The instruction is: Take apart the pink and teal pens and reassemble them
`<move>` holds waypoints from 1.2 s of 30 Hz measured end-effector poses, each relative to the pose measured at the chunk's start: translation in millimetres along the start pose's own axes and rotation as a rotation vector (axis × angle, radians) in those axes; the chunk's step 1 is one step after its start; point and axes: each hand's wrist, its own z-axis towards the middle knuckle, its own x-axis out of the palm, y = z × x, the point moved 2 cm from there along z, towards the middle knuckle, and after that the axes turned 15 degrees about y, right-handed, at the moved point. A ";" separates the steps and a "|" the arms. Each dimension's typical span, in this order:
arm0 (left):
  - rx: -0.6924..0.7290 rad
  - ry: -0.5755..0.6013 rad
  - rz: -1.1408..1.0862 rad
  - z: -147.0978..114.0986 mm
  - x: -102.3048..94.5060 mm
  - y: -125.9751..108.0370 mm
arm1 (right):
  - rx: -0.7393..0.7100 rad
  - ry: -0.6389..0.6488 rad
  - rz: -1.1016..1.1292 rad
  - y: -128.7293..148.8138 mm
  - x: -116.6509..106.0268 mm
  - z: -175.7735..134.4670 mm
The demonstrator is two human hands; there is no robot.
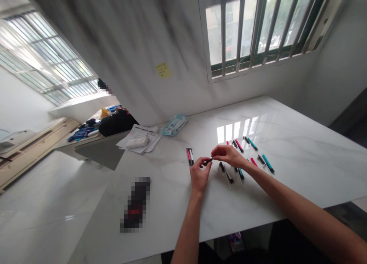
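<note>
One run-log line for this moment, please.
left hand: holds black pen part | right hand: at its end | table: loose pen parts, two pens | beyond: blue packet

Black piece point(208, 162) partly hidden by hands point(200, 175); yellow note point(163, 70) illegible.

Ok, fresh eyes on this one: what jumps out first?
Probably the two hands at the centre: the left hand holds a small black piece, with the right hand at its end. Next, the teal, pink, black and white pen parts strewn around and to the right on the white table. Then the yellow note on the wall and the barred window at upper right.
</note>
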 end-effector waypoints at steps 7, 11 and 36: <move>0.018 0.000 -0.020 1.3 3.0 0.0 | -0.017 -0.007 -0.047 2.0 -2.6 -3.3; 0.032 0.003 -0.011 2.1 3.4 -0.1 | -0.012 0.000 -0.044 1.8 -2.9 -3.8; -0.012 -0.010 -0.102 4.7 3.7 4.1 | -0.018 -0.003 -0.046 4.3 2.3 -3.9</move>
